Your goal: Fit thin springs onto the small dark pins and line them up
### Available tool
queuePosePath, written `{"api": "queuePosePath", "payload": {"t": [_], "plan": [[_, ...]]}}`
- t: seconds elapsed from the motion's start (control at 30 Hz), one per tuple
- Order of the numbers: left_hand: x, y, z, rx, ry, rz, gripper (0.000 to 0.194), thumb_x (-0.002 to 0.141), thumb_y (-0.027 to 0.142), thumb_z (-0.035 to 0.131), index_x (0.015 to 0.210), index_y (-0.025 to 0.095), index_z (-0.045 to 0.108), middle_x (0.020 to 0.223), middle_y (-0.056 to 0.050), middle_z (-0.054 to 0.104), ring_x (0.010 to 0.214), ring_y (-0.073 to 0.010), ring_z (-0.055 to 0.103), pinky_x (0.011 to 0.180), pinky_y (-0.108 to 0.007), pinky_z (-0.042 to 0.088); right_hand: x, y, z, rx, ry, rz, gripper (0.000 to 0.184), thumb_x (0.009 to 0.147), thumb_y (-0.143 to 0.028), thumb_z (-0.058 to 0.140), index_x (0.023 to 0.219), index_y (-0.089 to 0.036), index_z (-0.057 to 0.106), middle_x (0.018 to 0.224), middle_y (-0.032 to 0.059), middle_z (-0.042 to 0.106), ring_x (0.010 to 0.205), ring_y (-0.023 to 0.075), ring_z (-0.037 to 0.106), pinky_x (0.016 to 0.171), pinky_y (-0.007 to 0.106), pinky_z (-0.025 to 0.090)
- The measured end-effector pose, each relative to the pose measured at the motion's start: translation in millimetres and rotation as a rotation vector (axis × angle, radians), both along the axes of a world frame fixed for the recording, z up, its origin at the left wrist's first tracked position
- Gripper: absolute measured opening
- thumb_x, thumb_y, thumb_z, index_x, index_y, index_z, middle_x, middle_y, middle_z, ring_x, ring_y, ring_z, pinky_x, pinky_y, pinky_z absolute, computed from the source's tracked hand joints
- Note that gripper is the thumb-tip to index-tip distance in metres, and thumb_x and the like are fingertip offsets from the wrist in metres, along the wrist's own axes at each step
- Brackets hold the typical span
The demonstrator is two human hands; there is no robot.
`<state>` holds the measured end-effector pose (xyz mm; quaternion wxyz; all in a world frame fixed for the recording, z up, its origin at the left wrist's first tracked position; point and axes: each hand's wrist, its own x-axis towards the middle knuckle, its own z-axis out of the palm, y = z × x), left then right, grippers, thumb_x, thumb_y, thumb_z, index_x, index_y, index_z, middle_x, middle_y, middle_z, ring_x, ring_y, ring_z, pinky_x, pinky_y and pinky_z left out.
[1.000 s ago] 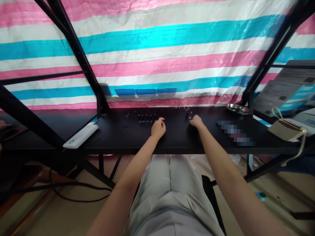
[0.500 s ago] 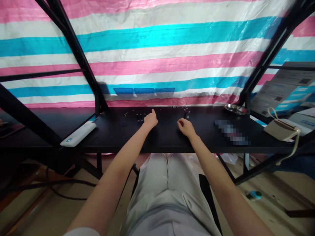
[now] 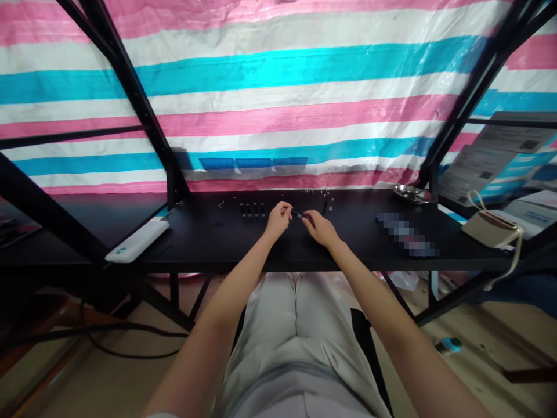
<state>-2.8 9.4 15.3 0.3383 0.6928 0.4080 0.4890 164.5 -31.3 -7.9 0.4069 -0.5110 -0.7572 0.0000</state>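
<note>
My left hand [image 3: 279, 218] and my right hand [image 3: 319, 227] meet over the middle of the black table [image 3: 243, 244]. Both pinch a small dark piece [image 3: 297, 215] held between their fingertips. A row of several small black upright pieces [image 3: 253, 209] stands just left of my left hand. Two more small black pieces [image 3: 328, 204] stand behind my right hand, with thin metal pins [image 3: 314, 190] near the table's far edge.
A white flat device [image 3: 137, 240] lies at the table's left front. A metal dish [image 3: 413, 193] sits at the far right, a blurred patch [image 3: 405, 233] beside it. A cream box with a strap [image 3: 491, 229] is at the right edge. Black frame bars rise on both sides.
My left hand drew back from the row of black pieces toward the centre. My right hand moved left to meet it, and both now pinch a small dark piece.
</note>
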Motion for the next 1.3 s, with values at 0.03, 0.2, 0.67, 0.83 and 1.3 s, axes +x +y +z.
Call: {"api": "queuePosePath", "payload": {"t": [0.03,0.2,0.67,0.83,1.3], "plan": [[3,-5,-0.7,-0.054,-0.085,-0.038,0.010,0.085,0.023,0.044,0.088,0.018,0.051,0.059,0.005,0.052,0.039,-0.0053,0.041,0.043,-0.019,0.034,-2,-1,1.4,0.007,-0.030,0.015,0.032,0.091,-0.040,0.038,0.107,-0.019,0.055,0.091,0.0072,0.062,0.072,0.0169,0.058,0.065,0.026,0.041],[9,-23,-5.4,-0.223,-0.257,-0.192,0.014,0.082,0.027,0.052,0.090,0.017,0.048,0.062,0.005,0.053,0.036,-0.0027,0.041,0.037,-0.016,0.026,-5,-3,3.2,0.037,-0.116,0.001,0.033,0.094,-0.036,0.027,0.094,-0.020,0.056,0.086,0.0064,0.061,0.072,0.0163,0.058,0.064,0.025,0.038],[10,-29,-21.2,0.060,-0.032,-0.129,0.014,0.085,0.032,0.047,0.090,0.018,0.048,0.063,0.005,0.054,0.041,-0.0044,0.044,0.045,-0.018,0.035,0,0,-5.0,0.126,-0.202,-0.102,0.042,0.096,-0.037,0.018,0.086,-0.018,0.054,0.080,0.0057,0.058,0.060,0.0124,0.051,0.053,0.024,0.027],[8,-32,-18.9,0.118,0.041,-0.004,0.025,0.088,0.040,0.041,0.078,0.019,0.048,0.061,0.003,0.055,0.048,-0.0066,0.048,0.051,-0.018,0.038,0,-1,-4.5,0.125,-0.194,-0.109,0.039,0.097,-0.036,0.020,0.090,-0.018,0.054,0.084,0.0058,0.059,0.061,0.0124,0.052,0.053,0.024,0.028],[7,-25,-23.9,0.209,0.076,0.223,0.017,0.087,0.034,0.046,0.089,0.018,0.051,0.066,0.000,0.059,0.059,-0.0107,0.056,0.061,-0.021,0.041,-3,-2,-3.1,0.051,-0.285,-0.068,0.023,0.092,-0.034,0.037,0.098,-0.019,0.053,0.094,0.0062,0.059,0.071,0.0144,0.056,0.052,0.023,0.031]]}}
